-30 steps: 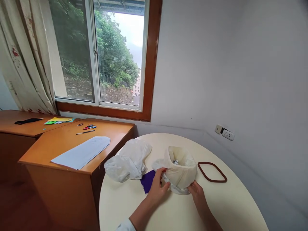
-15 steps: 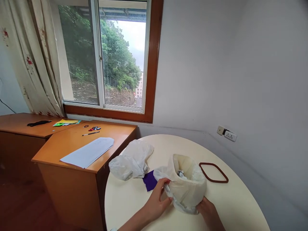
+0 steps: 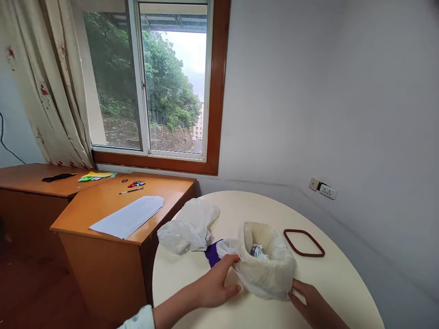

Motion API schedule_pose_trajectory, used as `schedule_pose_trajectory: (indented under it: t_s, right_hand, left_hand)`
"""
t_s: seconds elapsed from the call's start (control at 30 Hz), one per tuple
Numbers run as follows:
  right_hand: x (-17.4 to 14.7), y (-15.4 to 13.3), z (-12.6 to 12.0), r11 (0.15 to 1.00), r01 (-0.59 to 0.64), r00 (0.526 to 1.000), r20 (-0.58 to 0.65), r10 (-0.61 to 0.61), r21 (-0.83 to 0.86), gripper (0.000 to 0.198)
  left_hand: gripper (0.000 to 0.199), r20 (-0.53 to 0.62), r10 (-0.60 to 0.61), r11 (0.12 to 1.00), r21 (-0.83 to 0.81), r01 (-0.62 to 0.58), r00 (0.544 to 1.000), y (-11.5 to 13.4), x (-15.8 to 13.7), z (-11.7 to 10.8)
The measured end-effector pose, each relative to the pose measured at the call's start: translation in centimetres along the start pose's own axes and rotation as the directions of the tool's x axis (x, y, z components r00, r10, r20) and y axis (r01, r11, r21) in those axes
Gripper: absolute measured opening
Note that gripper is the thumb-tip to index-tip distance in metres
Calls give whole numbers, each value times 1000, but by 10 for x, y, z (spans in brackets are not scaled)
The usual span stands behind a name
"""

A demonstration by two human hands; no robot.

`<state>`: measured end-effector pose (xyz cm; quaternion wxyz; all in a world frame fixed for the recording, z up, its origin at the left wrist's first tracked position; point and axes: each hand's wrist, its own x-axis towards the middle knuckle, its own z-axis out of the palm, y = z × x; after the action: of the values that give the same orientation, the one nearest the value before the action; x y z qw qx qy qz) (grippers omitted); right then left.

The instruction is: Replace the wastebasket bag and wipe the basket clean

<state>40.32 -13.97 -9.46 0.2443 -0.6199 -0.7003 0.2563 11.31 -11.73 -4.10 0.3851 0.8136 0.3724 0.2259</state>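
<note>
A small bin (image 3: pixel 270 274) stands upright on the round table, its rim and sides wrapped in a thin whitish plastic bag (image 3: pixel 248 274). Crumpled paper (image 3: pixel 258 251) lies inside it. My left hand (image 3: pixel 217 281) is at the bin's left side, thumb and fingers apart, fingertips against the bag by a loose bunched part. On the lower right, my right hand (image 3: pixel 305 294) has its thumb and forefinger on the bag's edge, seemingly pinching it. A brown rounded-square ring (image 3: pixel 304 243) lies flat to the right of the bin.
Another crumpled white plastic bag (image 3: pixel 192 224) and a purple cloth (image 3: pixel 211 255), partly covered, lie left of the bin. A wooden desk (image 3: pixel 178 185) adjoins on the left with white paper (image 3: pixel 130 215), a pen (image 3: pixel 131 191) and small items. A wall socket (image 3: pixel 328 191) is behind.
The bag's lower edge has been drawn closer around the bin. My left thumb has moved away from the bag, and my right hand has shifted slightly to the right.
</note>
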Motion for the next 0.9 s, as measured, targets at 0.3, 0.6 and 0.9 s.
schedule_pose_trajectory:
  t_s: [0.3, 0.6, 0.9]
  right_hand:
    - [-21, -15, -59, 950, 42, 992, 127, -2, -309, 34]
    - [-14, -30, -117, 937, 114, 991, 110, -82, -329, 30]
    - [-3, -60, -168, 923, 170, 985, 91, -147, -345, 28]
  left_hand:
    - [24, 159, -75, 866, 499, -14, 984, 26, -7, -40]
    - [8, 169, -133, 680, 733, -35, 977, 55, -4, -88]
    - [18, 105, -74, 516, 855, -52, 992, 63, 1, -127]
